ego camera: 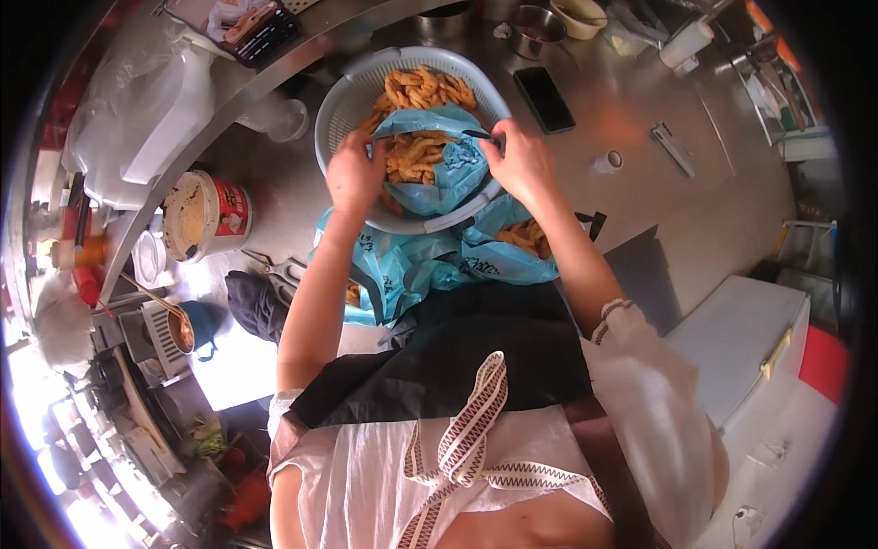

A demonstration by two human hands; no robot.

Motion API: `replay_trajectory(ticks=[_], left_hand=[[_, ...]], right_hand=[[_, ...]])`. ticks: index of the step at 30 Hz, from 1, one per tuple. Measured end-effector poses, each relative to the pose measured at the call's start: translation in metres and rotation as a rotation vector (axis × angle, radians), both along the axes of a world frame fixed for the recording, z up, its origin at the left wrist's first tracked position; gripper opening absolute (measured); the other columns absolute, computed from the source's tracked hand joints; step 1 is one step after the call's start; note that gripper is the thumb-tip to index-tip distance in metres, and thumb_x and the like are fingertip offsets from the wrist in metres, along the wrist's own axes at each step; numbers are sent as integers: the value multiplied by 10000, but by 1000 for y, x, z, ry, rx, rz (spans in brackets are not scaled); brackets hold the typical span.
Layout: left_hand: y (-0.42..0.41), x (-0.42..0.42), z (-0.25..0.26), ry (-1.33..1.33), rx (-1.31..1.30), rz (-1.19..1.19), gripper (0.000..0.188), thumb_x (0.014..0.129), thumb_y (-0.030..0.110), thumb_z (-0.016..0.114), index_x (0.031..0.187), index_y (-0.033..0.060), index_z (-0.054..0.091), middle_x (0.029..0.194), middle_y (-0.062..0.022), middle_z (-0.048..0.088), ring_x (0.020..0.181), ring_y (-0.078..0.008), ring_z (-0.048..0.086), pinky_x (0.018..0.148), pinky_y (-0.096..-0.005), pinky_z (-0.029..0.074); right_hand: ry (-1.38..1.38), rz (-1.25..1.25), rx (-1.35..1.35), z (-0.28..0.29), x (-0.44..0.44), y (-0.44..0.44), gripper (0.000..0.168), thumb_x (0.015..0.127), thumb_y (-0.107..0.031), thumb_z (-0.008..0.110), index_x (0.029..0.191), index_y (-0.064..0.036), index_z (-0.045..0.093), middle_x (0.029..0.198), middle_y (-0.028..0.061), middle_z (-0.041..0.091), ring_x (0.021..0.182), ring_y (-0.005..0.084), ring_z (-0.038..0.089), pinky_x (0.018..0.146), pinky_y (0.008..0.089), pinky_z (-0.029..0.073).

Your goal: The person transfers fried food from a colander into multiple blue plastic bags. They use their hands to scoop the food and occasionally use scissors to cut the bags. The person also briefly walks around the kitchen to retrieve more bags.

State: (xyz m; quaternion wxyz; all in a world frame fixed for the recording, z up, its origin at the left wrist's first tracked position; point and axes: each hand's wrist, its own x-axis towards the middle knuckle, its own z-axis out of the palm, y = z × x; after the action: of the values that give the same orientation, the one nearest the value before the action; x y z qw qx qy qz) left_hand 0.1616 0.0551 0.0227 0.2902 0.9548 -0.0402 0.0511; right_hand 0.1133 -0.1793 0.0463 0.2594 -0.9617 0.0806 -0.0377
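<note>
A grey plastic colander basket (329, 130) holds brown chicken feet (425, 89) at its far side. Inside it lies a blue plastic bag (432, 199), its mouth spread wide and more chicken feet (415, 156) showing within. My left hand (355, 171) pinches the bag's left edge, fingertips partly hidden. At the bag's right edge, my right hand (519, 161) grips the plastic near a dark strip. Against the basket's near side rest further blue bags, one (504, 264) open on chicken feet at the right, another (398, 267) crumpled at the left.
Metal scissors (288, 274) and a white tub (206, 216) are on the left. Beyond the basket stand a steel pot (538, 33) and a cream bowl (579, 17). A black phone (544, 99) and a tape roll (609, 162) lie right on the steel counter (631, 89). A shelf edge (274, 72) crosses the upper left.
</note>
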Motion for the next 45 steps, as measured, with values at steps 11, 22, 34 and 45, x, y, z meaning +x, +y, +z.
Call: replay_trajectory(ticks=[11,22,34,45], left_hand=[[-9,18,-3,257,353,-30,360,819,334,496,954,21,613,924,-194,624,876,-355,600,787,-421,473],[-5,26,111,535,-758,-265,359,880,325,496,963,-20,547,809,-79,605,622,-140,569,527,-233,438],[27,62,-162,184,422,-222,617,721,258,617,1282,197,367,1239,-218,366,1110,-441,398,903,-446,414],[21,22,-34,364,-81,-290,230,697,69,571,918,96,626,727,-103,604,764,-250,596,689,-324,456]], right_hand=[[152,-342,1672,-11,22,-25,203,878,-160,449,1025,-21,466,873,140,609,771,245,617,607,312,485],[-346,-161,1496,48,58,-46,206,835,-117,556,985,19,590,895,83,627,768,153,603,671,272,492],[-145,-67,1418,29,47,-50,195,884,-130,501,1037,-14,537,614,-24,444,498,72,394,447,213,310],[-141,-52,1454,13,45,-63,160,873,-124,528,981,-7,548,583,-33,426,488,69,378,450,205,303]])
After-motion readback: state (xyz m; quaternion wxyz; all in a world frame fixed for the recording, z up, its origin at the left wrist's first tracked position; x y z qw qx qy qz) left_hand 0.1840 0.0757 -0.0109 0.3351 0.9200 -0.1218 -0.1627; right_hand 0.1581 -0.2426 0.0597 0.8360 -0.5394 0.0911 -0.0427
